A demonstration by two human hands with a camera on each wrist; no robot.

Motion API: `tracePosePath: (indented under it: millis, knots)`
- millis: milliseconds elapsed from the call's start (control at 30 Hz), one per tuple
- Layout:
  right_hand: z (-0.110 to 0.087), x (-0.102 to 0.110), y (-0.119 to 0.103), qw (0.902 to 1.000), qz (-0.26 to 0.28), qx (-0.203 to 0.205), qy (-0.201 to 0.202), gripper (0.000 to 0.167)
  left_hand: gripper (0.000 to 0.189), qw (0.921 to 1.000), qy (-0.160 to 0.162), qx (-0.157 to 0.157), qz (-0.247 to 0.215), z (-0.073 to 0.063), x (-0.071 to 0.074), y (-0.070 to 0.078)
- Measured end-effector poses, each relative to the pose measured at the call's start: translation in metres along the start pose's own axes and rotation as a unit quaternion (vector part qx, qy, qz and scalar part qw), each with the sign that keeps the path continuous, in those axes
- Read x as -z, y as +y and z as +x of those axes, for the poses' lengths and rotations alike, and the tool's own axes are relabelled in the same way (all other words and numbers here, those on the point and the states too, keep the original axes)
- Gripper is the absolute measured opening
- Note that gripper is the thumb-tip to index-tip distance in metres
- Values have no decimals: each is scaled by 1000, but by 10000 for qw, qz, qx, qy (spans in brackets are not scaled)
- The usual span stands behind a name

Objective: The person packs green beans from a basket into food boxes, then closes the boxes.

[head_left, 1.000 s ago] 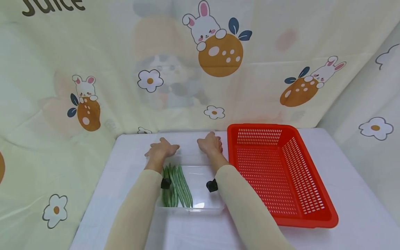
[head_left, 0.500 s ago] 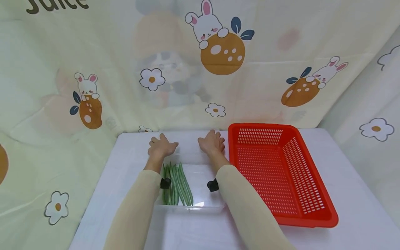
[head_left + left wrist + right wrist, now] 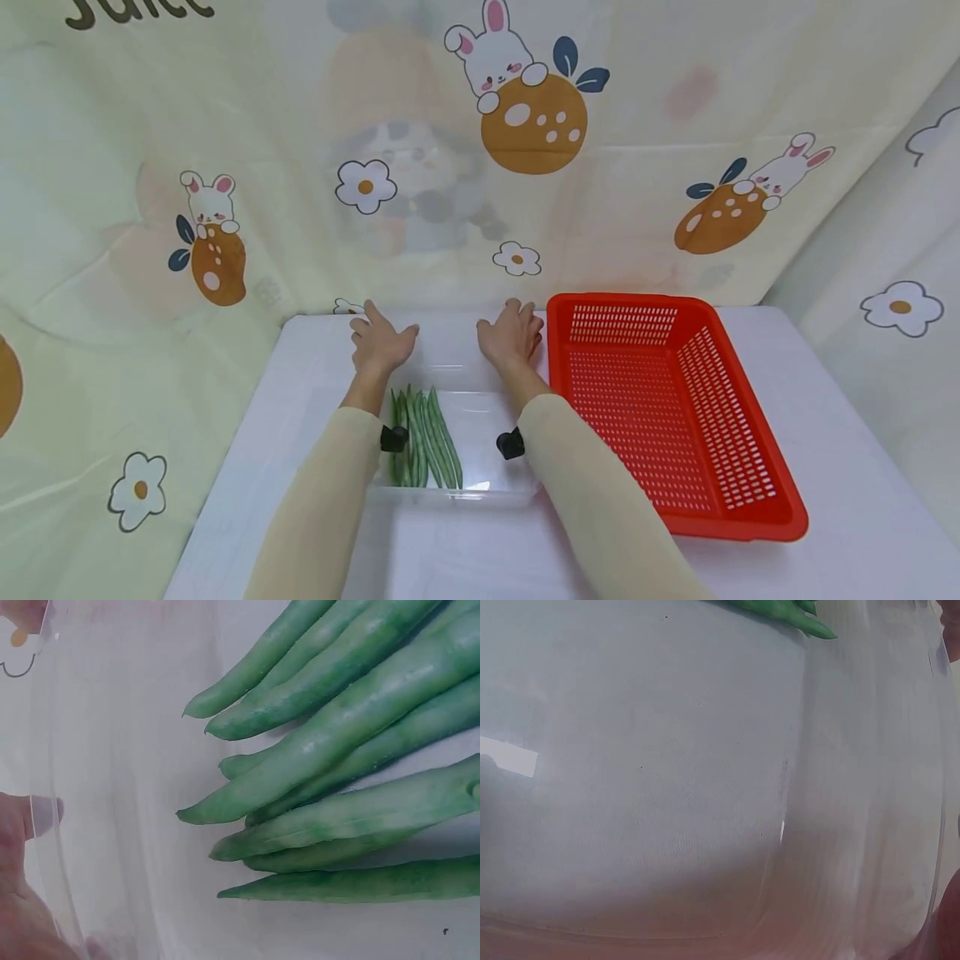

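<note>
Several green beans [image 3: 427, 442] lie lengthwise along the left side of a clear plastic box [image 3: 457, 497]. My left hand [image 3: 378, 340] is at the box's far left corner, fingers extended and thumb spread out to the right. At the far right corner, my right hand [image 3: 512, 337] has its thumb spread and its fingers pointing away, slightly bent. In the left wrist view, the tips of the beans [image 3: 300, 765] point at the see-through wall [image 3: 105, 750], with part of the hand beyond it. The right wrist view shows the bare box floor [image 3: 645, 802] and bits of fingers at the edge.
A large red plastic basket [image 3: 731, 527] with slotted walls stands just right of the box and my right arm. Both stand on a white table [image 3: 277, 433]. A printed cloth [image 3: 420, 275] hangs behind the table's back edge.
My left hand has moved a little away and to the left, its fingers now straighter and pointing forward. My right hand has shifted slightly forward. Box, beans and basket look almost unmoved.
</note>
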State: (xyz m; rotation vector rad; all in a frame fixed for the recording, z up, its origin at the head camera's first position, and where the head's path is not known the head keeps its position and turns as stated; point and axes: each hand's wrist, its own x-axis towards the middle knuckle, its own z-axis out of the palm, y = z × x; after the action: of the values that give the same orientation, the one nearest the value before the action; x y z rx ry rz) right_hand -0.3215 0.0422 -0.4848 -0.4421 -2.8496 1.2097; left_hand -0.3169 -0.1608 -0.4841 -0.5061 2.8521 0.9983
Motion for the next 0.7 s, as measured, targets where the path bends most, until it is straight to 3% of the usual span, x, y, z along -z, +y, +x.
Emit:
tracePosePath:
  millis: [233, 500, 700]
  knots:
    - [-1, 0, -3, 9993, 313, -54, 184, 69, 107, 9996, 263, 22, -9, 0, 0, -3]
    - [-4, 0, -2, 9990, 375, -33, 222, 80, 92, 9976, 612, -9, -328, 1, 1, -6]
    - [-5, 2, -3, 9984, 491, -241, 143, 86, 82, 9964, 723, -91, -442, -1, 2, -5]
